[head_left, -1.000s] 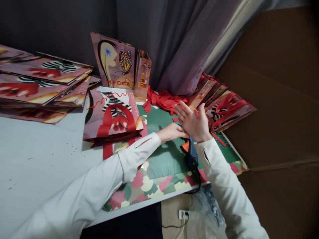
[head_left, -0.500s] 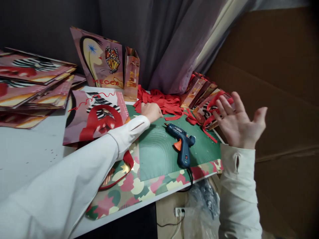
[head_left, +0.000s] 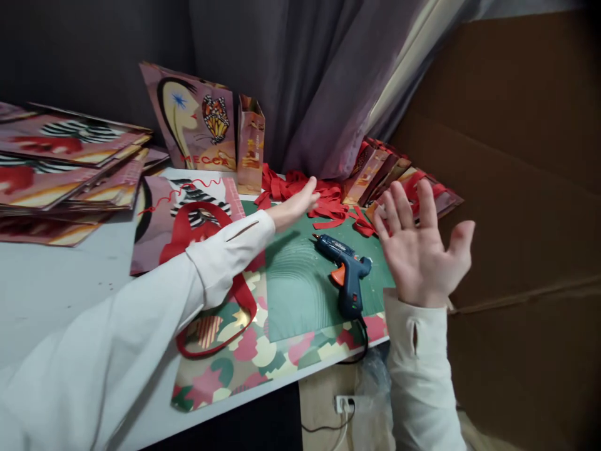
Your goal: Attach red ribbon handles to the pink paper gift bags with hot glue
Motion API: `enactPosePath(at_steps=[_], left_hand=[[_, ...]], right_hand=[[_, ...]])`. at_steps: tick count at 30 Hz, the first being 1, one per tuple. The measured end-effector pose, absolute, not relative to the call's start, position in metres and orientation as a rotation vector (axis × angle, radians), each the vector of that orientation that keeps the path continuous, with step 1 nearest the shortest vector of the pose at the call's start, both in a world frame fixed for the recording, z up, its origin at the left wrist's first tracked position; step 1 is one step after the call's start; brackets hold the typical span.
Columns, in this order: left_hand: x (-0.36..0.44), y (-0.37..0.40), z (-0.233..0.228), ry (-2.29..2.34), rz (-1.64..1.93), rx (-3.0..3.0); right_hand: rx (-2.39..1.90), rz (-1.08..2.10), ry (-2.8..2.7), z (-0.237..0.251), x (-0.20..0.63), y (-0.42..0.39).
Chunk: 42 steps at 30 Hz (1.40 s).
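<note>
My left hand [head_left: 295,208] reaches over the green mat [head_left: 300,282] with its fingers stretched out and nothing held. Just beyond it lies a heap of red ribbons [head_left: 331,199]. My right hand [head_left: 420,244] is raised palm up, fingers spread, in front of several small bags at the right. Between the hands a dark blue glue gun [head_left: 345,269] with an orange trigger rests on the mat. A printed paper bag [head_left: 154,232] with red ribbon handles lies partly under my left sleeve; a ribbon loop [head_left: 246,300] hangs from it.
Stacks of flat printed bags [head_left: 70,163] fill the left. An upright bag [head_left: 197,125] and a narrow bag [head_left: 251,144] stand at the back against a grey curtain [head_left: 263,56]. A cardboard sheet [head_left: 521,156] borders the right. A power strip [head_left: 345,404] lies below the table edge.
My left hand has gone from curled fingers to stretched-out ones beside the ribbon heap. My right hand has shifted left and slightly down, still spread. The view has moved slightly.
</note>
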<state>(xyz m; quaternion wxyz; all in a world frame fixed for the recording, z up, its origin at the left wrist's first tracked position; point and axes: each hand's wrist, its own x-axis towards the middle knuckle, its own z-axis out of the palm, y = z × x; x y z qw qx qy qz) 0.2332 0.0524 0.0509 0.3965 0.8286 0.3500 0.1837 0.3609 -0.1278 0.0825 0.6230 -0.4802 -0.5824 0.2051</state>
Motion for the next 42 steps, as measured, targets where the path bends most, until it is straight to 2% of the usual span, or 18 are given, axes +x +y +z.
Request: enactPosePath(at_steps=[2,4,7,9,12,14,16,20,23,25,28,30,34,36,38,40,42], left_hand=[[0.229,0.044,0.055,0.68,0.404,1.712],[0.224,0.033,0.056,0.516,0.365,1.412],[0.206,0.017,0.058,0.467,0.339,1.338],[0.188,0.012,0.06,0.443,0.339,1.355],[0.157,0.011,0.066,0.384,0.266,1.4],[0.145,0.013,0.068,0.375,0.2,1.401],[0.144,0.015,0.065,0.387,0.14,1.371],[0.163,0.012,0.054,0.372,0.022,1.31],[0.171,0.009,0.047,0.343,-0.025,1.288],[0.167,0.008,0.044,0.368,-0.007,1.302],[0.152,0.007,0.04,0.54,0.158,1.459],[0.138,0.001,0.037,0.7,0.291,1.651],[0.105,-0.029,0.029,0.832,0.327,2.012],[0.09,-0.048,0.019,0.87,0.312,2.276],[0.079,-0.062,0.003,0.946,0.276,2.531],[0.071,-0.069,-0.014,1.058,0.258,2.671],[0.066,-0.069,-0.029,1.171,0.257,2.742]], right_hand=[[-1.227,0.212,-1.473,0.066,0.337,-0.118],[-1.307,0.12,-1.599,0.048,0.314,-0.103],[-1.528,0.006,-2.01,0.024,0.308,-0.074],[-1.707,-0.083,-1.906,0.013,0.33,-0.055],[-1.934,-0.001,-1.457,0.01,0.375,-0.039],[-1.864,-0.037,-1.345,0.017,0.392,-0.038],[-1.695,0.036,-1.363,0.029,0.388,-0.044],[-1.424,0.483,-1.528,0.05,0.341,-0.057],[-1.375,0.834,-1.59,0.054,0.32,-0.058],[-1.385,0.905,-1.475,0.054,0.327,-0.053],[-1.453,0.731,-1.249,0.052,0.36,-0.043],[-1.625,0.484,-1.213,0.05,0.382,-0.037],[-2.138,0.035,-1.514,0.043,0.391,-0.04],[-2.193,-0.095,-1.721,0.037,0.374,-0.049],[-2.052,0.039,-1.922,0.032,0.349,-0.061],[-1.845,0.444,-2.086,0.025,0.319,-0.073],[-1.739,0.676,-2.175,0.017,0.29,-0.082]])
